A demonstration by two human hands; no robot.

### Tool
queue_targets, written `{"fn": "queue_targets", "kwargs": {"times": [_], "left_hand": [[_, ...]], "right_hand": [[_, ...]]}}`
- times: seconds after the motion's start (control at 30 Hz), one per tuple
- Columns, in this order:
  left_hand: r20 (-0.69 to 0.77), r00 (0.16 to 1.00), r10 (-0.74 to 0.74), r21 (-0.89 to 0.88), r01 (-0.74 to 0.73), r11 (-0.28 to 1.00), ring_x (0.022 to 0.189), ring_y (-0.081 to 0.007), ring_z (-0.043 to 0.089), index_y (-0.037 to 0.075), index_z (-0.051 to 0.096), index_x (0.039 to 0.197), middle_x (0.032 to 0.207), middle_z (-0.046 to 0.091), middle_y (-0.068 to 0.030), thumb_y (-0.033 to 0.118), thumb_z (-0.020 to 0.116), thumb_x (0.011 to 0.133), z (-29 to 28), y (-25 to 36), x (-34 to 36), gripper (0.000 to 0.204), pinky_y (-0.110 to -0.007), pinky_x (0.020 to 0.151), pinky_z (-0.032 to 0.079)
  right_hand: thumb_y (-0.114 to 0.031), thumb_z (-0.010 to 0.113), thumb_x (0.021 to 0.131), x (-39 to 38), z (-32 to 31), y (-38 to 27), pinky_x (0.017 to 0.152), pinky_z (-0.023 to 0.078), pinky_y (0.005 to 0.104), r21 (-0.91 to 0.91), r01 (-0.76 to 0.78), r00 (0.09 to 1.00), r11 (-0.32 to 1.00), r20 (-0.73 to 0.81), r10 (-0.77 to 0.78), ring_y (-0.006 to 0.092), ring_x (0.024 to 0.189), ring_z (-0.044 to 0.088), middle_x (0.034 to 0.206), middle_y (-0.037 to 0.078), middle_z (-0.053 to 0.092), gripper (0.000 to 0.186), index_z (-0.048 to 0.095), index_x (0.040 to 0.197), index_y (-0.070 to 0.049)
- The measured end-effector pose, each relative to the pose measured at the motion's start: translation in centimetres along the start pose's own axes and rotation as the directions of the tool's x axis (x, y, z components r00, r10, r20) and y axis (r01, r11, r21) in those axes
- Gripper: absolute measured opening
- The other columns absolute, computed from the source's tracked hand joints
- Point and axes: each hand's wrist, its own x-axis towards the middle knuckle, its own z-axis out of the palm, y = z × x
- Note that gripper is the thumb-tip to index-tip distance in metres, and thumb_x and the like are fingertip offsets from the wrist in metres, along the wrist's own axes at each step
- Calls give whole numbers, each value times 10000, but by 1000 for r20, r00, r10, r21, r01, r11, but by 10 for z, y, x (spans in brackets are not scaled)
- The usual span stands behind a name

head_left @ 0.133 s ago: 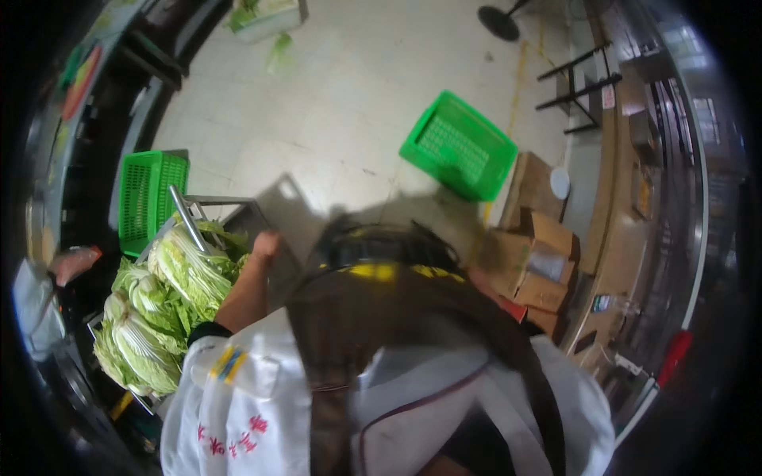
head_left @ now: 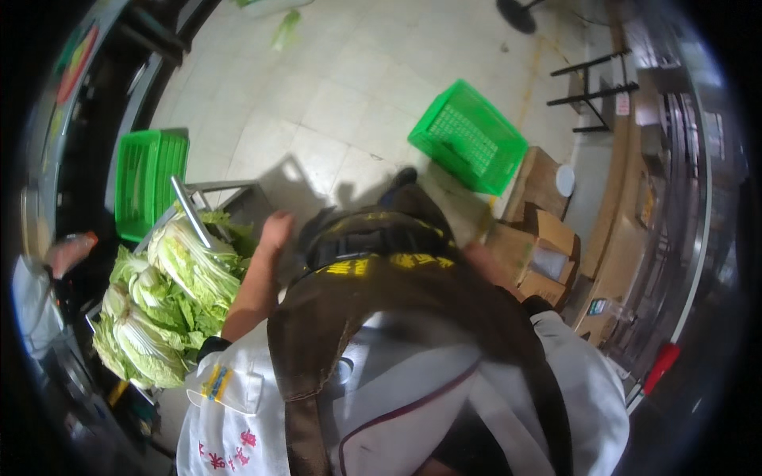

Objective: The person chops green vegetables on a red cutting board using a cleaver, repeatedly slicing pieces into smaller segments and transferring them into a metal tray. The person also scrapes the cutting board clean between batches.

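Observation:
My left hand point(head_left: 277, 230) hangs in front of my body, beside a metal cart point(head_left: 262, 208) piled with napa cabbages point(head_left: 147, 341). Nothing can be seen in it, and its fingers are turned down out of sight. Beyond the right side of my brown apron point(head_left: 397, 297), my right hand point(head_left: 479, 255) is partly hidden and blurred, with its fingers not showing. It is nearest a cardboard box point(head_left: 508, 250). The cabbages lie in a heap at my left, pale stems and green leaves showing, under a silver metal bar point(head_left: 192, 211).
A green plastic crate point(head_left: 468, 139) sits on the tiled floor ahead. Green crates point(head_left: 151, 182) stand beyond the cabbages. Along the right are flattened cardboard point(head_left: 533, 186), a black-legged stool point(head_left: 591, 95) and a long ledge point(head_left: 615, 238). A loose leaf point(head_left: 286, 30) lies far ahead.
The view has shifted slightly. My left hand has moved a little right and forward, away from the cabbages. More of my right forearm shows, and a dark shoe has come into sight beyond the apron.

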Motion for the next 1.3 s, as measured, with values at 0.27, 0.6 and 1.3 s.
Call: {"fn": "queue_targets", "kwargs": {"times": [0.27, 0.6, 1.3], "left_hand": [[-136, 991, -7, -327, -38, 944, 888, -196, 651, -40, 675, 1094, 983, 715, -123, 285, 641, 899, -45, 47, 40, 380, -321, 813, 507], [-356, 933, -54, 256, 153, 955, 1070, -396, 631, 72, 716, 1005, 1198, 663, -197, 182, 528, 831, -144, 35, 85, 278, -437, 910, 518], [-355, 934, 43, 399, 109, 910, 949, -374, 658, 34, 741, 904, 972, 701, -207, 382, 569, 870, -514, 102, 352, 390, -467, 858, 512]], "right_hand": [[-411, 678, 740, 126, -77, -226, 832, 522, 466, -241, 434, 898, 868, 192, -395, 418, 967, 655, 975, 265, 684, 449, 722, 874, 15], [-222, 613, 797, 282, -217, -584, 736, 542, 419, -339, 543, 837, 769, 144, -527, 304, 767, 685, 870, 211, 706, 268, 693, 842, 31], [-352, 680, 767, 446, -243, -927, 789, 529, 476, -606, 765, 568, 220, 472, -674, 392, 895, 672, 922, 225, 700, 319, 739, 867, -55]]}}
